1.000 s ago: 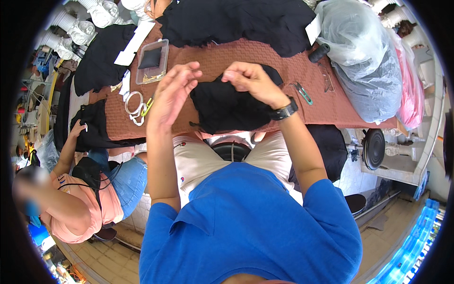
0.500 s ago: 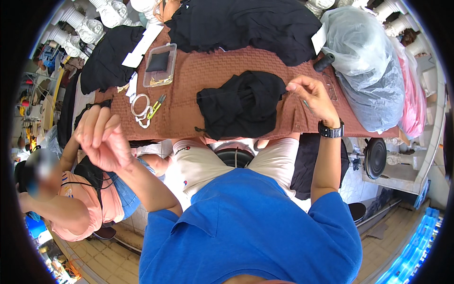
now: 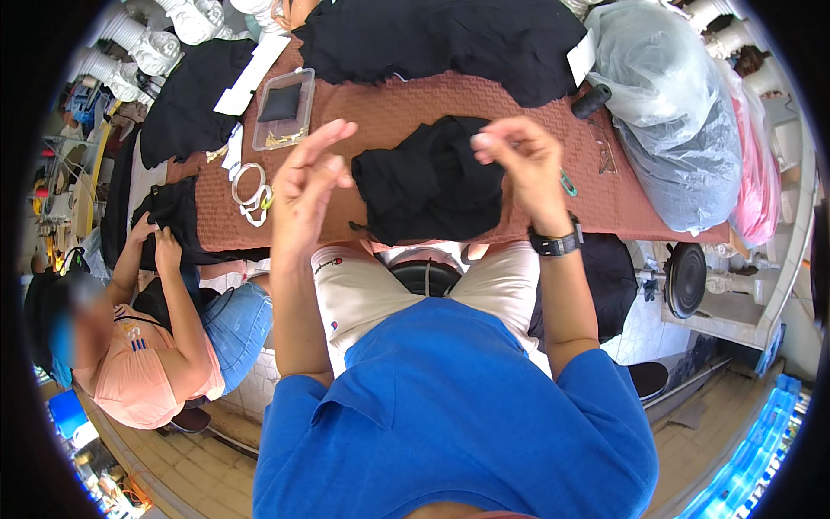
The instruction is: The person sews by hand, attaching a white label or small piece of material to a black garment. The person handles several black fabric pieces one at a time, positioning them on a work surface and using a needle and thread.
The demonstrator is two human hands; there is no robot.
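Head view, only one. Black cloth is laid bunched on the brown table cover, at the near edge, between the hands. Left hand is held just left of it, fingers spread, thumb apart, nothing seen in the grip. Right hand is held over its right edge, thumb and index brought close in a narrow pinch; whether anything fine is held cannot be told. Contact with cloth can't be confirmed for either hand.

For good handling, probably: folds should be smoothed before the cloth is gripped, the pinch kept light, the cloth steadied by the left hand so it isn't dragged. Green-handled tool, partly hidden by the right hand, is best kept clear of the cloth edge.

Containers: clear plastic box is placed beyond the left hand; a black pad and small gold-coloured pieces are held in it. Large translucent bag, at right, is filled with greyish bulk, contents not identifiable. Pink bag is set beside it, contents unclear.
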